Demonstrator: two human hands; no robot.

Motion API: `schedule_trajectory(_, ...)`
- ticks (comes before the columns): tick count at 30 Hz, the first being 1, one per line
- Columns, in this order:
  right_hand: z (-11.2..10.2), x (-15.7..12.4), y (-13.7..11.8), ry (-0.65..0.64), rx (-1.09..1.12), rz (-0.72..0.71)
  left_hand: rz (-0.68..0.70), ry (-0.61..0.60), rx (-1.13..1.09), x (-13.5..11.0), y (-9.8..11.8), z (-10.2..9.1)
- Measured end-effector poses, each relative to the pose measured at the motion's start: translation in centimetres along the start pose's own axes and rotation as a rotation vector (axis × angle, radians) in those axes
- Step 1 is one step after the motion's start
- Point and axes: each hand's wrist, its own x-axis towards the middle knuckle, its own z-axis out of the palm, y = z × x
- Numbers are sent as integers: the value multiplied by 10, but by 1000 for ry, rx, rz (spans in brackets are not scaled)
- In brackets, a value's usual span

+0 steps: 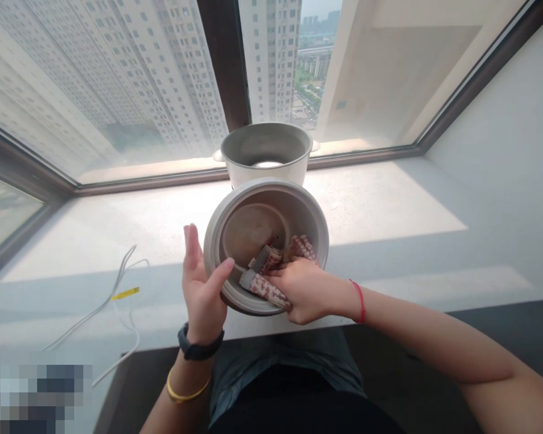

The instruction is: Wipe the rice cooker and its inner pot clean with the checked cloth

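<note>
A round grey metal bowl [253, 232] is tilted with its inside facing me, above the front part of the sill. My left hand [203, 283] holds it at the left, thumb over the rim and the other fingers stretched up along the outside. A brown-and-white patterned cloth with a grey edge [266, 288] is bunched in my right hand [305, 289], pressed against the lower right of the bowl's inside. Part of the cloth is hidden by the fingers. Just behind the bowl stands a deep white pot [268, 175] with side handles and a grey inside.
The pale window sill [389, 211] runs below large windows with a dark frame [226, 60]. A white cable [117, 280] with a yellow tag [125, 293] lies at the left. The sill's front edge is close to my body. A blurred patch covers the lower left corner.
</note>
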Motion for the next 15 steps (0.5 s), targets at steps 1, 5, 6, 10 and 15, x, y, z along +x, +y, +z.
schedule_trajectory(1, 0, 2, -4, 16, 31, 6, -23, 57, -9, -19, -17, 3)
schedule_trajectory(5, 9, 7, -12, 69, 113, 6, -116, 185, -52, -54, -50, 5)
schedule_trajectory(6, 12, 7, -10, 75, 104, 14, -116, 162, -48, -47, -45, 3)
schedule_trajectory(10, 20, -1, 4, 20, -72, 93, -168, -65, -16, 15, 4, -11)
schedule_trajectory(15, 15, -6, 3, -30, -104, 118, -16, -160, 2, 25, 18, -4)
